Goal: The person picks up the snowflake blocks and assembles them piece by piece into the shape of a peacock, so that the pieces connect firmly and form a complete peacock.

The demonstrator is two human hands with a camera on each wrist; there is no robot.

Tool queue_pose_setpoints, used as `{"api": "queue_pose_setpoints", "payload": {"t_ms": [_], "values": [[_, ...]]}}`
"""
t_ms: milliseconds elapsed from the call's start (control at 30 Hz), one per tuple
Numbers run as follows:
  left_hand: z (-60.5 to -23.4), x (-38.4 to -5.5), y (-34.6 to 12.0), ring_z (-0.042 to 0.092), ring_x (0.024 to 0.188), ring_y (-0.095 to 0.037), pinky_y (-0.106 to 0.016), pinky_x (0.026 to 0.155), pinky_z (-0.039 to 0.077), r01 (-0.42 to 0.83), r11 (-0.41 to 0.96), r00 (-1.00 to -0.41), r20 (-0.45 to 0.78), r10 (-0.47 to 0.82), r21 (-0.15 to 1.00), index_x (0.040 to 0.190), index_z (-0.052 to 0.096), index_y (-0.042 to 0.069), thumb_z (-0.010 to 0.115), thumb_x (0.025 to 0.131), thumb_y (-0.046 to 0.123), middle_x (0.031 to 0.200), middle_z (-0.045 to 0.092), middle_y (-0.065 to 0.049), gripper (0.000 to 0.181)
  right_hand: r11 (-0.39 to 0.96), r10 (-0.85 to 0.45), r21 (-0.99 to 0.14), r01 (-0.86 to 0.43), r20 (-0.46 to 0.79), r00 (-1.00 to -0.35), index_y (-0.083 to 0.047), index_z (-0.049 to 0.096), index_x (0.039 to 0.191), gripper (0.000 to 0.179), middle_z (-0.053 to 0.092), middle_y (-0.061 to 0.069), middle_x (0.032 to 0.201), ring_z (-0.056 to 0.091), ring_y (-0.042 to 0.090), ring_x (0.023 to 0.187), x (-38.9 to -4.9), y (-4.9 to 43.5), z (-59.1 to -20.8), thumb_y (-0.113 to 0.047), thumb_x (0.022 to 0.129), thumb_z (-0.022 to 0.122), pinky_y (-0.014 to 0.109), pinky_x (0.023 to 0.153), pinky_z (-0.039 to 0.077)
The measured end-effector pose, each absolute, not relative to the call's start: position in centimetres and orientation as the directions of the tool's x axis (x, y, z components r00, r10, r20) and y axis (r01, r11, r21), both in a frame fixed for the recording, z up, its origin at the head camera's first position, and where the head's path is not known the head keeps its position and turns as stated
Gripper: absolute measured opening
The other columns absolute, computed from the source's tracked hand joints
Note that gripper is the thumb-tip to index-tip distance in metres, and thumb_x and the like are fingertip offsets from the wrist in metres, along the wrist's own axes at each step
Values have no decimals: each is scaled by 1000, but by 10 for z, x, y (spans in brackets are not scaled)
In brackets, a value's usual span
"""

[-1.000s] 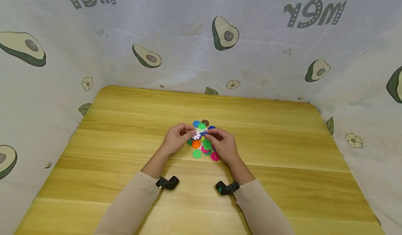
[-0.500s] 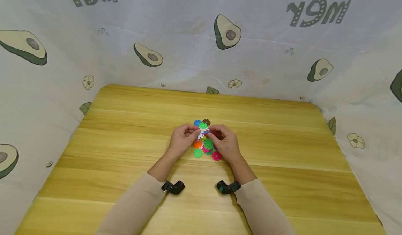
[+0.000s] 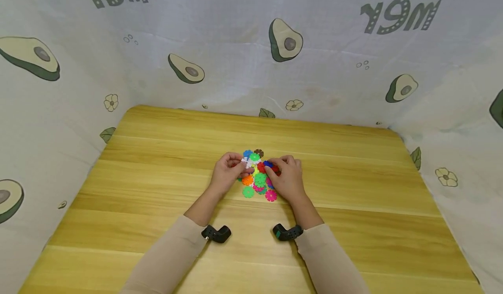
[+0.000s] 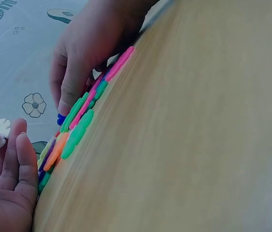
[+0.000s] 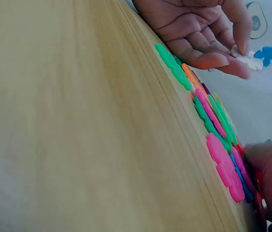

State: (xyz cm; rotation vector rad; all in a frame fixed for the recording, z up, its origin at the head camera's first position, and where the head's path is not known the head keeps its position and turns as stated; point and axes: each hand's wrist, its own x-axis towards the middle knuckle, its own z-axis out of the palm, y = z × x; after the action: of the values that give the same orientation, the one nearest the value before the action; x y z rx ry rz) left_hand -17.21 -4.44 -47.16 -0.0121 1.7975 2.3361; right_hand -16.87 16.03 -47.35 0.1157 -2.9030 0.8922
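Note:
My left hand (image 3: 225,171) pinches a white snowflake disc (image 5: 247,59) between thumb and fingers, raised over the left side of a pile of discs. A lighter blue snowflake disc (image 5: 265,55) is joined to the white one, standing out from its edge. At the pile's right side, my right hand (image 3: 288,178) has its thumb and fingers on a dark blue snowflake disc (image 3: 268,164), seen under the thumb tip in the left wrist view. Red discs (image 3: 261,167) lie against it. The right fingers cover part of the pile.
Loose snowflake discs lie between the hands: an orange disc (image 3: 247,180), a green disc (image 3: 260,180), a pink disc (image 3: 270,195), a light green disc (image 3: 248,192) and a brown disc (image 3: 258,153) at the back. They rest on a wooden table (image 3: 188,145) before a printed cloth (image 3: 235,45).
My hands were together with the white and blue discs between them. The right hand has let go and moved right to the dark blue disc; the left hand keeps the joined discs, slightly left.

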Motion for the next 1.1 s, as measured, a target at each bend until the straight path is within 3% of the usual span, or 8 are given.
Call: {"api": "queue_pose_setpoints", "payload": {"t_ms": [167, 267, 433, 600, 867, 1100], "values": [[-472, -172, -44, 76, 77, -12, -23, 70, 63, -167, -253, -979, -130, 155, 953, 109, 55, -2, 63, 97, -1, 85, 66, -4, 15, 748, -17, -632, -202, 286, -958, -9, 77, 113, 23, 67, 13, 111, 57, 30, 102, -169, 160, -476, -25, 100, 67, 40, 88, 49], [-472, -172, -43, 74, 74, -10, -23, 69, 63, -153, -228, -979, -116, 166, 962, 109, 57, -3, 64, 96, -2, 82, 69, -2, 15, 631, -31, -712, -310, 376, -926, -7, 77, 111, 19, 72, 11, 106, 66, 25, 94, -168, 158, -476, -18, 99, 68, 27, 82, 56], [-471, -172, -43, 72, 72, -9, -24, 70, 63, -129, -206, -981, -94, 169, 970, 110, 59, -6, 64, 95, -2, 82, 68, 0, 17, 422, -77, -822, -382, 388, -919, -3, 76, 110, 16, 75, 14, 107, 72, 27, 99, -165, 152, -475, -11, 98, 69, 10, 86, 54], [-472, -172, -43, 70, 71, -8, -22, 70, 62, -118, -186, -983, -88, 162, 975, 111, 61, -7, 65, 95, 0, 83, 68, 1, 18, 356, -115, -844, -402, 387, -915, -1, 76, 107, 14, 76, 17, 102, 74, 28, 92, -164, 149, -475, -4, 96, 68, 11, 83, 57], [-474, -172, -43, 67, 69, -7, -19, 67, 60, -80, -149, -985, -55, 162, 986, 110, 64, -11, 67, 94, -1, 81, 68, 1, 19, 446, -195, -713, -541, 513, -836, -6, 79, 102, 13, 77, 11, 100, 74, 26, 94, -165, 152, -475, -3, 94, 70, 12, 86, 56], [-473, -171, -44, 66, 68, -7, -18, 67, 60, -66, -122, -983, -44, 177, 990, 110, 65, -15, 68, 94, -1, 80, 70, 1, 22, 398, -201, -744, -537, 500, -842, -3, 80, 100, 13, 78, 14, 99, 74, 31, 93, -162, 150, -472, 0, 93, 70, 11, 85, 57]]}}
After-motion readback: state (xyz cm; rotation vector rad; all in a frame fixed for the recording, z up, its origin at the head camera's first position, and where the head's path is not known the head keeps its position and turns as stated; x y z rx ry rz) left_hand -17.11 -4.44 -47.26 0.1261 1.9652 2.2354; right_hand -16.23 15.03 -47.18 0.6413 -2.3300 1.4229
